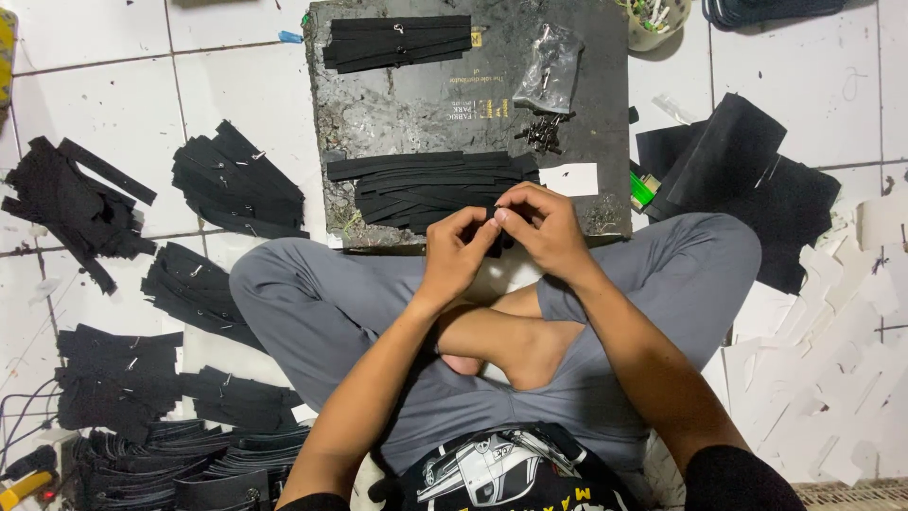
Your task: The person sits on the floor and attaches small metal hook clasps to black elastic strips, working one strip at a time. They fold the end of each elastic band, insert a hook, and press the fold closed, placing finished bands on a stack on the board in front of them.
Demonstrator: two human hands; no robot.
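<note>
1. The left hand [457, 252] and the right hand [541, 227] met fingertip to fingertip over the person's crossed legs, just off the near edge of the dark board [605, 114]
2. Between the fingertips sat a small black piece [496, 217]; both hands were pinched shut on it, thumbs against forefingers, the other fingers curled in
3. The piece lay at the meeting point, so neither hand was the nearer one; the right hand came in from the board's near right corner, the left from the near left
4. Its long axis could not be told, since too little of it showed between the fingers; it may have been the end of a strap
5. Just beyond the fingers, along the board's near edge, lay a pile of black strips [430, 185] with their long axes running left to right, parallel to that edge
6. A second bundle of strips [397, 42] lay at the far edge, and a clear plastic bag [550, 64] with a heap of small dark fittings [543, 131] sat toward the right edge
7. Hidden or unclear: what the pinched piece was, whether a fitting was held with it, and the palms of both hands
8. More black strip heaps [232, 185] lay on the tiled floor [113, 104], well apart from the hands
</note>
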